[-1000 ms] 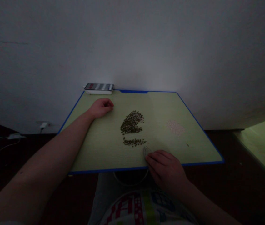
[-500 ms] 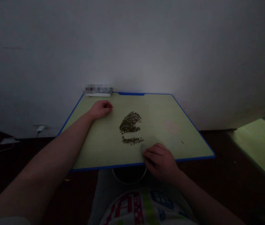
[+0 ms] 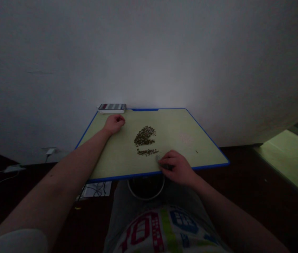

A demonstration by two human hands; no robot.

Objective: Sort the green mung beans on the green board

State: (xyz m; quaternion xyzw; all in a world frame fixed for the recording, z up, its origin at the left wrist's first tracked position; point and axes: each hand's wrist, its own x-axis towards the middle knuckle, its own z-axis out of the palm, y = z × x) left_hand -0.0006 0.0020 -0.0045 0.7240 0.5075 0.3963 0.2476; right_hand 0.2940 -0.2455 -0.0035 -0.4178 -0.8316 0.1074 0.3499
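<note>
At board edge [image 3: 128,176], right hand [image 3: 178,167] pinches clear piece [image 3: 157,158] (room leftward).

The tabletop [image 3: 174,121] looks smooth and matt, with 1 blue plastic-looking edging [image 3: 128,176]. The seeds [image 3: 144,137] look rough and dull. The wall [image 3: 149,56] is matt and slightly uneven. The phone [image 3: 112,106] has 1 smooth, glassy-looking screen. The printed shirt [image 3: 166,228] and grey trousers [image 3: 119,207] are soft, matt cloth. The small translucent piece's [image 3: 157,159] material is unclear.
</note>
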